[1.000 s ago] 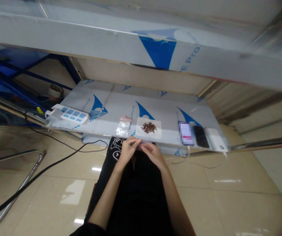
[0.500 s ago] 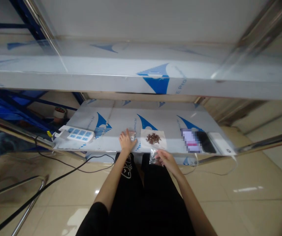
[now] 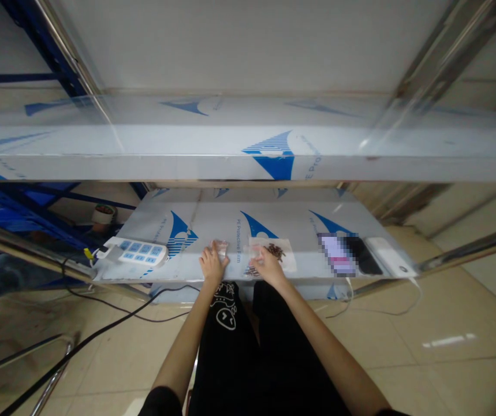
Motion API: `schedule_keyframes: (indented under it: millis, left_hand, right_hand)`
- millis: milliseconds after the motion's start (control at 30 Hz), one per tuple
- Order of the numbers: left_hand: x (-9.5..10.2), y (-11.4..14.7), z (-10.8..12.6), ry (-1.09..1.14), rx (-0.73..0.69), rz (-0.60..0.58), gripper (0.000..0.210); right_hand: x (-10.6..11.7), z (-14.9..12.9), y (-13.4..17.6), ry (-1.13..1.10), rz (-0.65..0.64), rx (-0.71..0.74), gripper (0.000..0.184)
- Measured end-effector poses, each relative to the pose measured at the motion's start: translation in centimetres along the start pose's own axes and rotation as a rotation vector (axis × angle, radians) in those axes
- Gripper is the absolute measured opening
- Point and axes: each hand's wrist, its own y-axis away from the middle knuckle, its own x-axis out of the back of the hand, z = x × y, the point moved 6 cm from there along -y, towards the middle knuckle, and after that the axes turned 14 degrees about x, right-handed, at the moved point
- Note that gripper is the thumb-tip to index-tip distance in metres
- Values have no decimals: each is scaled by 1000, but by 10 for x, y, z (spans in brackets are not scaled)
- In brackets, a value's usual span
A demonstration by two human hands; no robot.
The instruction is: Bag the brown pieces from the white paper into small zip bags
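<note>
My left hand (image 3: 213, 267) rests on the shelf with its fingers partly stretched out, touching the near-left side of small clear plastic bags (image 3: 222, 248). My right hand (image 3: 269, 268) pinches a clear plastic bag (image 3: 254, 254) over the left part of a white sheet (image 3: 290, 264). On that sheet lies a pile of small brown pieces (image 3: 277, 251), too small to name for certain. More brown bits show by the bag, under my right fingers; whether they are inside it I cannot tell.
A white power strip (image 3: 144, 252) lies at the shelf's left. At the right are a phone with a lit, blurred screen (image 3: 338, 254), a black phone (image 3: 365, 256) and a white device (image 3: 388, 257) with a cable. An upper shelf (image 3: 187, 167) crosses in front. A black cable (image 3: 113, 322) hangs at left.
My right hand has lifted the bag from the shelf's front edge up and left over the white sheet. My left hand's fingers have drawn closer together on the small bags. The view has tilted slightly.
</note>
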Motion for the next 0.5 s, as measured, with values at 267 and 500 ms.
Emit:
schedule_keyframes:
  millis: [267, 500]
  left_hand:
    - [19, 3, -21, 11, 9, 39, 72]
    - [16, 9, -32, 47, 69, -21, 55]
  right_hand:
    - [-50, 15, -28, 128, -89, -121, 46]
    - [-62, 26, -22, 61, -26, -29, 70]
